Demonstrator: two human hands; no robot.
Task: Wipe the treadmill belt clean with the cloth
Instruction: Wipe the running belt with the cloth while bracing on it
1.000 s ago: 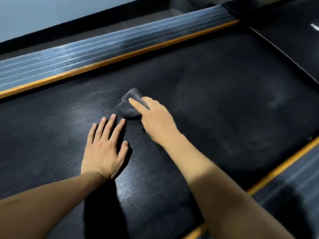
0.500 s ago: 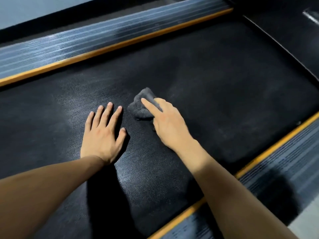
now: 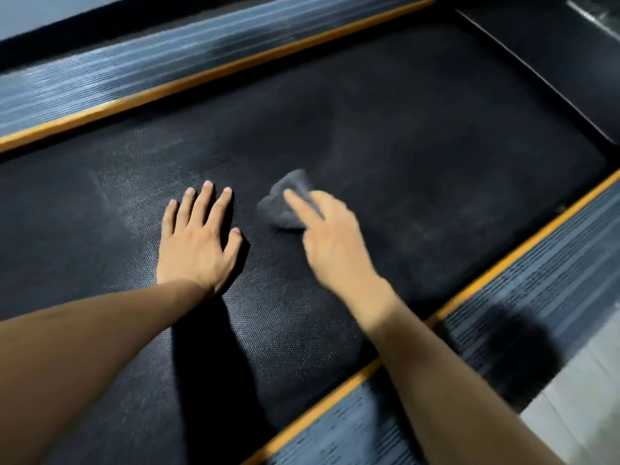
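The left hand [image 3: 198, 239] lies flat on the treadmill belt [image 3: 419, 156], palm down and fingers spread, holding nothing; it sits just to the left of the cloth and apart from it, with a strip of bare belt between its thumb and the fabric, much as it lay a second ago. To its left and ahead of its fingertips a pale, dusty haze shows on the textured surface, so by my reading that patch has not been fully cleaned. Next comes the cloth [image 3: 285, 204], a small grey bunched wad resting on the belt, pressed down by the right hand [image 3: 327, 239]: the forefinger lies stretched across its top while the other fingers curl over its right edge, a loose pressing hold rather than a tight pinch, though blur hides how far the thumb wraps under. That blur is what has changed; half a second ago the right hand was sharp, and now it and the cloth are smeared, which suggests a quick wiping stroke is under way. The gap between the cloth and the left hand has also widened, so the stroke seems to be carrying rightward. Right of the grip the belt is darker with faint streaks, running to the orange-edged side rail [image 3: 523, 250]; much belt remains to wipe.
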